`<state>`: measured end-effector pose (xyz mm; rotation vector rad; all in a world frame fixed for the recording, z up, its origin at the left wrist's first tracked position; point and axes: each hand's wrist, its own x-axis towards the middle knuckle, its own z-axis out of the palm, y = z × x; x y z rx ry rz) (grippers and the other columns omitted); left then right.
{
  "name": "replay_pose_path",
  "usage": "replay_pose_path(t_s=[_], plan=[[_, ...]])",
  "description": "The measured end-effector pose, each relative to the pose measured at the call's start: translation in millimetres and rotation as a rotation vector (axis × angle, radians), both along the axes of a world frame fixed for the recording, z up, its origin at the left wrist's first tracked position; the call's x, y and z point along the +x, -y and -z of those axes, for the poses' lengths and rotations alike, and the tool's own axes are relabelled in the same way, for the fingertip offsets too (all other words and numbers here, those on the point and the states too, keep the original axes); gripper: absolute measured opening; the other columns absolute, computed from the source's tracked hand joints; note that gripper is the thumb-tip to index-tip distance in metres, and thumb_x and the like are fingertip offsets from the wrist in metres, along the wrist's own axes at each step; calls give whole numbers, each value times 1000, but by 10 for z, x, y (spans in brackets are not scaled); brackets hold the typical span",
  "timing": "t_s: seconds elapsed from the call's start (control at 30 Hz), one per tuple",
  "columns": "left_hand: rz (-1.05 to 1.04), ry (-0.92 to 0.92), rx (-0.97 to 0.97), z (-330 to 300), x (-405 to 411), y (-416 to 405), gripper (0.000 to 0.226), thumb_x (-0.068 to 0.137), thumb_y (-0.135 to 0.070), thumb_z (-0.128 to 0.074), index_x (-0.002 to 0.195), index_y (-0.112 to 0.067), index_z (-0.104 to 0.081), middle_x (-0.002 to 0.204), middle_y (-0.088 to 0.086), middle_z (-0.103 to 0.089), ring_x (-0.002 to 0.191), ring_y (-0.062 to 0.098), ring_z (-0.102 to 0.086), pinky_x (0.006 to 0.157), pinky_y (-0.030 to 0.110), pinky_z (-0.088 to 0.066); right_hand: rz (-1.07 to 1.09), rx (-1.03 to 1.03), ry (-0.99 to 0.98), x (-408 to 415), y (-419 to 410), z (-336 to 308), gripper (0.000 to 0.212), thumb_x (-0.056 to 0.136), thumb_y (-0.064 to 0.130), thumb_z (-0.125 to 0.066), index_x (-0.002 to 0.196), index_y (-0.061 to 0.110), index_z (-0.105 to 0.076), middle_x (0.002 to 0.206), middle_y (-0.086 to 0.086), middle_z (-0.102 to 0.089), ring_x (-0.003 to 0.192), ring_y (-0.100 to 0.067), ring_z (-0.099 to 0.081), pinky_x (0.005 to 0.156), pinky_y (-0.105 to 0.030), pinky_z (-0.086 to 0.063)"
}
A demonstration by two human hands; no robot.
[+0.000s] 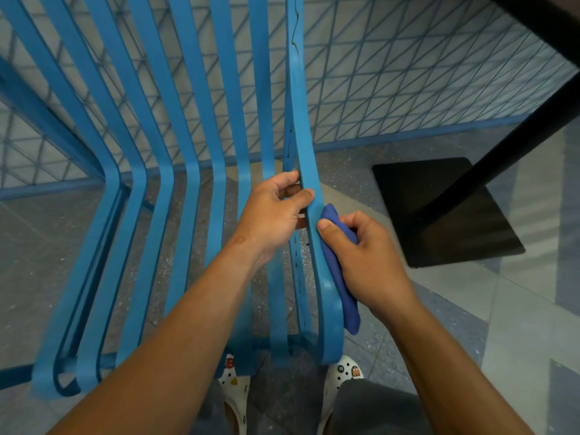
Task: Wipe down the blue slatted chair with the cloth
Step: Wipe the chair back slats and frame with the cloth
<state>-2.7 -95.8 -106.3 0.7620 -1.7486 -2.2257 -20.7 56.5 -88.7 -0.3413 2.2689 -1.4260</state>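
**One head-worn view, angled steeply down**

A single wide-angle view is provided, taken from the person's head and directed forward and down. The blue slatted chair is seen from close above, its slats filling the left and centre of the frame. Both forearms are seen entering from the bottom edge, with the left hand and the right hand caught near the centre. The floor and the person's shoes are included below, and straight lines are bent toward the edges by the lens.
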Motion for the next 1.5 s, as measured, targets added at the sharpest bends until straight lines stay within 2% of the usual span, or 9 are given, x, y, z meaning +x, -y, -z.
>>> replay_pose_path(t_s=[0.3,0.6,0.9,1.07,1.17,1.3,1.37,1.43,1.5], plan=[[-2,5,2,-47,-51,-17,24,99,-1,-57,105,-21,-69,93,-1,-74,80,10,-70,62,22,-55,96,-34,-23,28,123,42,39,98,47,-59,98,9,-60,91,-16,-69,83,-33,-68,75,-56,-56],[-21,22,-17,-115,-132,194,26,99,1,-56,98,-23,-66,88,-1,-67,73,7,-68,60,24,-54,183,-119,-35,-2,395,107,34,99,43,-59,95,9,-61,90,-12,-70,81,-25,-67,71,-39,-54],[6,60,-52,-142,-84,433,29,101,-1,-53,129,-6,-61,105,11,-65,82,14,-67,60,23,-57,255,-249,-48,111,654,154,30,102,37,-57,92,9,-59,76,4,-58,58,4,-50,55,-13,-43],[17,69,-69,-167,88,469,30,102,-1,-51,129,-9,-61,107,8,-68,84,14,-66,61,23,-55,241,-266,-20,317,743,176,27,103,39,-56,89,15,-54,75,8,-55,61,1,-49,57,-16,-41],[36,65,-64,-166,263,483,29,102,0,-51,121,-17,-66,105,4,-70,85,14,-66,60,22,-54,187,-264,-20,494,729,189,24,102,35,-58,91,15,-53,75,8,-56,63,0,-51,59,-18,-43],[66,70,-34,-145,479,530,31,101,0,-52,121,-19,-66,110,4,-72,95,18,-67,77,33,-55,107,-261,-21,672,688,200,20,101,31,-61,91,15,-53,78,7,-59,67,1,-56,61,-17,-45],[68,69,-25,-131,546,556,29,101,-1,-53,116,-21,-67,102,-2,-74,91,14,-69,77,32,-55,74,-252,-15,693,667,224,19,99,32,-64,91,18,-55,80,6,-63,71,-2,-60,65,-21,-49],[71,71,-20,-126,592,568,27,100,-2,-54,111,-23,-68,93,-7,-75,85,9,-70,72,28,-57,49,-254,10,655,649,210,20,96,32,-67,89,16,-58,79,5,-66,72,-7,-63,67,-27,-52],[66,73,-8,-95,608,580,26,100,-4,-56,114,-23,-67,97,-6,-76,88,10,-70,74,30,-57,31,-278,70,532,620,179,23,94,27,-69,86,7,-62,73,3,-64,67,-8,-59,67,-29,-50]])
